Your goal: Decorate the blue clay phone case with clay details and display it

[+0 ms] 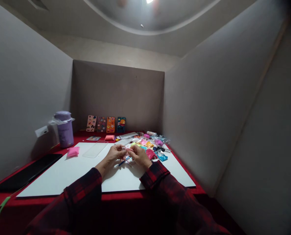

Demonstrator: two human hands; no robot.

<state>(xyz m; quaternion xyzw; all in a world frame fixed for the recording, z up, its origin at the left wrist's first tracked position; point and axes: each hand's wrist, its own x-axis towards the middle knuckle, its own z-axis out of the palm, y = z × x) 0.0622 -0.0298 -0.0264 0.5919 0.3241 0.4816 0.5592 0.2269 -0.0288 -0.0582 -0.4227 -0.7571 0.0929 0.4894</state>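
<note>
My left hand (pixel 115 152) and my right hand (pixel 139 155) come close together above the white board (pixel 86 176). Between their fingertips both pinch a small clear packet (pixel 127 149) with something pink showing in it; the fingers partly hide it. Just below the hands, a thin blue stick (pixel 121 162) lies near a sheet with small coloured dots (pixel 130 161). To the right of my right hand are a dark pink packet (pixel 150 154) and a blue packet (pixel 162 157). A clear phone case (pixel 95 149) lies flat on the board, left of my left hand.
Several decorated phone cases (pixel 110 124) stand against the back partition. A purple bin (pixel 65 130) with a bag is at the left, near a black flat object (pixel 29 173). A pink packet (pixel 73 151) lies on the board's left. Colourful packets (pixel 149 143) crowd the back right.
</note>
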